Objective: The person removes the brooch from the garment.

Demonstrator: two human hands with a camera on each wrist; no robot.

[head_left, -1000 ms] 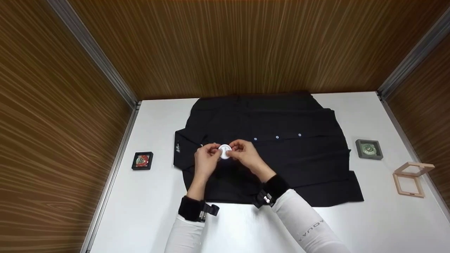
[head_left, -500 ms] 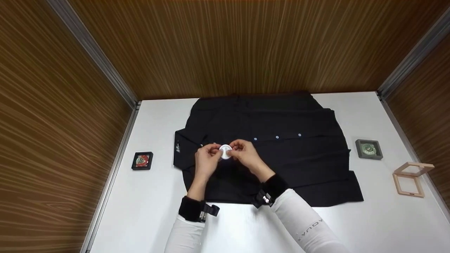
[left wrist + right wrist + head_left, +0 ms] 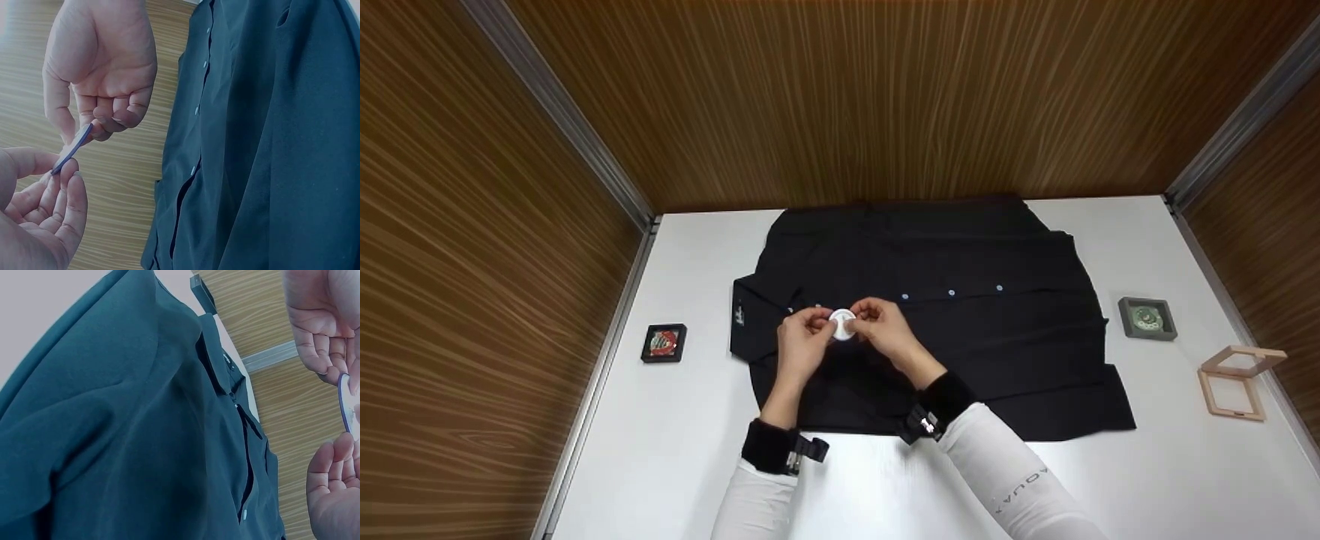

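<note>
A small white round disc [image 3: 842, 324] is held over a black button-up shirt [image 3: 1005, 337]. My left hand [image 3: 801, 345] pinches its left edge between thumb and fingers, while my right hand [image 3: 891, 331] pinches the right edge. Seen edge-on in the left wrist view, the disc [image 3: 72, 148] has a thin dark blue rim and stays apart from the shirt [image 3: 281, 146]. Both thumbs lie on its white face in the head view. In the right wrist view the disc [image 3: 345, 402] is partly cut off by the frame edge.
A black frame with a red item [image 3: 664, 343] lies left of the shirt. To the right are a grey frame with a green round item [image 3: 1146, 319] and an opened light wooden frame [image 3: 1234, 394]. Wood-grain walls [image 3: 840, 105] enclose the white table [image 3: 615, 450].
Both hands keep their pinch on the disc. The left hand and the disc have shifted very slightly to the right; all else stays put.
</note>
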